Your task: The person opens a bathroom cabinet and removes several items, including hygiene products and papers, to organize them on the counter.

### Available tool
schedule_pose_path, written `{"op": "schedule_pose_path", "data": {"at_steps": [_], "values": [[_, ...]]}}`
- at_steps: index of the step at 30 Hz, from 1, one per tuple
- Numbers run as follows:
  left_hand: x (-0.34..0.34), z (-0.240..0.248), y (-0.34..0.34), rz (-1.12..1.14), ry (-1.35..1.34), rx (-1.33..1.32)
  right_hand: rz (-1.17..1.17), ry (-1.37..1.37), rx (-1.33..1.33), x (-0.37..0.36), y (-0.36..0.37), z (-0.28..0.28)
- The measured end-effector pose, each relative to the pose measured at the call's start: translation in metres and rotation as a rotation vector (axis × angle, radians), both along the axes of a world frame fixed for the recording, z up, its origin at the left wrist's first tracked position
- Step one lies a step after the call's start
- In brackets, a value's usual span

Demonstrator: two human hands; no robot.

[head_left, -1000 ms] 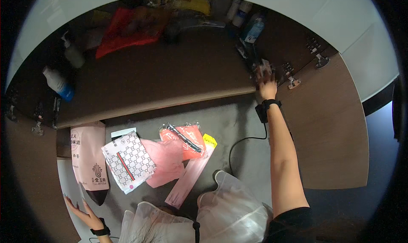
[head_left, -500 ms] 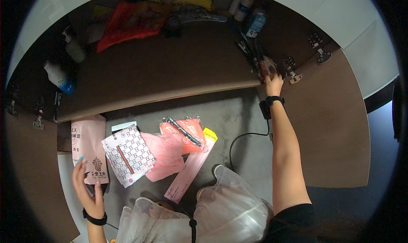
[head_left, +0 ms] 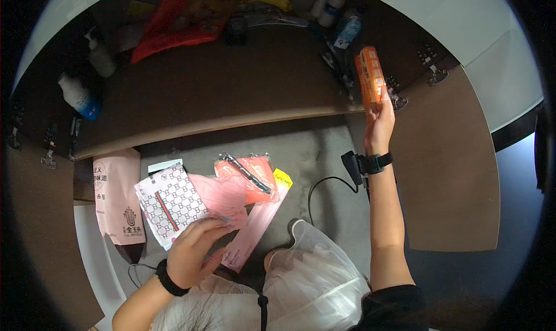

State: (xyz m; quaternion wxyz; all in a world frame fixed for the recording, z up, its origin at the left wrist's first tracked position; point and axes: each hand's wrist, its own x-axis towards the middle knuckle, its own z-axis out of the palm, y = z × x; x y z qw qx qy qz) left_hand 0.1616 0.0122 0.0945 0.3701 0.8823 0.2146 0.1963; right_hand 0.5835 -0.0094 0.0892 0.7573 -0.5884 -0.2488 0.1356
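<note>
Near two hinges [head_left: 437, 75], one orange packet [head_left: 369, 71] (in the right grip [head_left: 380, 119])

A: Holding what near the shelf [head_left: 231, 90]?
B: Gripping an orange packet [head_left: 369, 73] in the right hand [head_left: 379, 122], at the shelf's right end.
A: Doing what with the left hand [head_left: 200, 247]?
B: Holding it loosely bent over the pink cloth [head_left: 217, 195], in front of the shelf; hiding any contact.
A: Seeing what else in front of the shelf?
B: Seeing a patterned white packet [head_left: 174, 200], a coral packet [head_left: 259, 166], a long pink strip [head_left: 255, 232]; also spotting a pink bag [head_left: 119, 198] at the shelf's left end.
A: Noticing anything toward the shelf's back?
B: Noticing a red bag [head_left: 176, 33], plus a blue bottle [head_left: 349, 31] toward its right.
</note>
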Motion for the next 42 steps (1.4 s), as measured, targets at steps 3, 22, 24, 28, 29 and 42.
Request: {"op": "schedule_pose_path", "data": {"at_steps": [3, 22, 24, 28, 29, 42], "values": [[0.003, -0.002, -0.003, -0.044, 0.040, -0.072, 0.096, -0.041, 0.136, -0.031, 0.006, 0.030], [-0.016, -0.034, 0.015, 0.597, -0.757, -1.371, 1.106, -0.960, -0.068, -0.221, 0.005, -0.043], [-0.017, -0.039, 0.014, 0.607, -0.740, -1.347, 1.152, -0.843, -0.103, -0.220, 0.007, -0.048], [-0.019, -0.044, 0.013, 0.626, -0.705, -1.311, 1.229, -0.719, -0.200, -0.219, 0.009, -0.043], [-0.019, -0.045, 0.014, 0.637, -0.727, -1.321, 1.235, -0.743, -0.226, -0.215, 0.009, -0.042], [-0.025, -0.049, 0.004, 0.870, -0.419, -0.680, 0.824, -0.757, -0.172, -0.256, 0.026, -0.053]]}}
